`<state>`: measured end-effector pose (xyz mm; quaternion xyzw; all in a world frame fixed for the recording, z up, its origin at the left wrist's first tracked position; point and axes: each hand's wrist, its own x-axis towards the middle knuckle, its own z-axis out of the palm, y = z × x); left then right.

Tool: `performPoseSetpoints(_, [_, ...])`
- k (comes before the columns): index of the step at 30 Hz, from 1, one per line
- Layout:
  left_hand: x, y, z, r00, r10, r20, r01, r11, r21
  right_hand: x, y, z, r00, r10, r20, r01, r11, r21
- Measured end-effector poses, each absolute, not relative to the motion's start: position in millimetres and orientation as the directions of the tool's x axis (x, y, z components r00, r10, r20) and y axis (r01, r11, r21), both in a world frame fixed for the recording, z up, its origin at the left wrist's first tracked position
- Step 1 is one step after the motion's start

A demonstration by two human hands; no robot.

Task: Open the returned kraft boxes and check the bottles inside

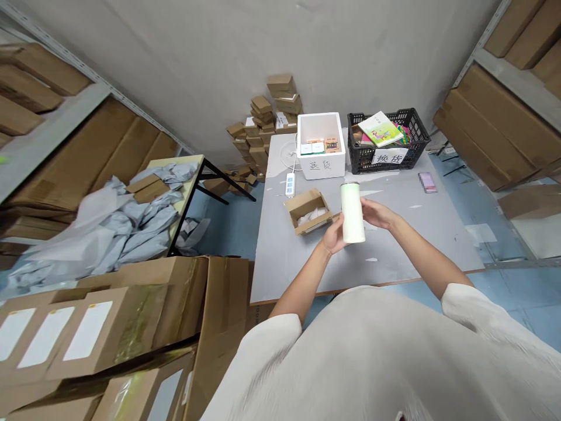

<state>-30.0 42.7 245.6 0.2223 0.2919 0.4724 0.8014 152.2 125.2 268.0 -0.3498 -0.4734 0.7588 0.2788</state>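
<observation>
- Far left, grey plastic bags [131, 228] lie heaped in soft, crumpled folds, thin and slightly shiny.
- Against the wall, small cardboard boxes [258, 131] stand in an uneven, sharp-cornered stack.
- On the flat, matt grey surface [284, 263], an open carton [300, 206] of brown cardboard shows its raised flaps and some pale, wrinkled wrapping inside.
- Behind it stands a white foam box [323, 166], thick-walled, square-edged and hand-lettered in dark strokes.
- The left hand [333, 236] is closed partway round the tumbler's lower left side, thumb and fingers curved to its wall.
- The tumbler [352, 215] is held over the surface between both hands — a plain, straight-sided cylinder, pale mint green and smooth (its top edge shows a darker, metallic-looking band).
- The right hand [377, 214] is half curled, fingertips at the tumbler's right edge — whether it grips, I cannot tell.
- Behind and to the right, a black plastic crate [360, 162], its sides latticed, carries a glossy-looking green and white booklet [381, 129].
</observation>
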Motion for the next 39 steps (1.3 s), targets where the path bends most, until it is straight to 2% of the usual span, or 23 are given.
performPoseSetpoints(2, [-30.9,44.4,246.7,0.372,0.888,-0.270,-0.610,0.453,0.650,149.5,125.3,270.1,-0.575,0.778,-0.253,-0.112,-0.382,-0.917])
performPoseSetpoints(5, [-34.2,48.5,247.2,0.251,0.924,-0.288,-0.508,0.379,0.773,146.9,129.8,272.5,-0.490,0.843,-0.222,-0.123,-0.319,-0.940])
performPoseSetpoints(9, [-33.5,52.8,247.2,-0.028,0.981,-0.193,-0.169,0.185,0.968,139.1,133.4,269.9,-0.258,0.946,-0.195,-0.061,-0.218,-0.974])
performPoseSetpoints(11, [-30.2,54.2,246.8,-0.124,0.984,-0.132,0.028,0.136,0.990,133.3,132.0,267.4,-0.174,0.963,-0.207,-0.041,-0.217,-0.975])
performPoseSetpoints(13, [-27.9,55.5,246.5,-0.171,0.980,-0.105,0.141,0.130,0.981,128.9,129.8,266.5,-0.141,0.968,-0.208,-0.034,-0.215,-0.976])
performPoseSetpoints(15, [-28.6,56.5,246.9,-0.153,0.983,-0.102,0.114,0.120,0.986,127.8,128.1,268.3,-0.154,0.973,-0.174,-0.033,-0.181,-0.983])
performPoseSetpoints(18, [-35.3,56.3,249.8,0.008,0.993,-0.120,-0.123,0.120,0.985,132.7,127.2,275.1,-0.250,0.959,-0.136,-0.055,-0.154,-0.987])
performPoseSetpoints(20, [-40.4,54.9,252.4,0.134,0.980,-0.148,-0.274,0.180,0.945,137.4,127.4,280.4,-0.351,0.924,-0.150,-0.067,-0.185,-0.980])
performPoseSetpoints(23, [-43.8,52.3,255.0,0.253,0.947,-0.198,-0.374,0.284,0.883,141.0,128.0,285.8,-0.465,0.866,-0.182,-0.063,-0.238,-0.969])
performPoseSetpoints(25, [-42.7,51.2,255.2,0.273,0.937,-0.216,-0.385,0.312,0.869,140.1,128.6,287.0,-0.464,0.864,-0.197,-0.049,-0.247,-0.968])
performPoseSetpoints(28, [-38.1,51.3,253.7,0.211,0.951,-0.225,-0.345,0.288,0.893,136.2,129.4,285.9,-0.357,0.910,-0.211,-0.012,-0.230,-0.973])
performPoseSetpoints(32, [-30.8,53.0,250.9,-0.006,0.972,-0.236,-0.153,0.232,0.961,130.0,129.9,280.1,-0.193,0.955,-0.224,0.049,-0.219,-0.975])
performPoseSetpoints(35, [-26.1,55.3,249.0,-0.088,0.967,-0.237,-0.028,0.236,0.971,126.4,131.4,273.3,-0.071,0.965,-0.253,0.100,-0.246,-0.964])
performPoseSetpoints(37, [-24.6,57.1,247.7,-0.084,0.966,-0.245,-0.021,0.244,0.970,126.6,133.9,269.0,-0.028,0.965,-0.261,0.106,-0.256,-0.961])
performPoseSetpoints(39, [-25.5,58.3,246.7,-0.040,0.966,-0.255,-0.095,0.250,0.964,130.4,137.4,266.4,-0.053,0.961,-0.271,0.063,-0.267,-0.962])
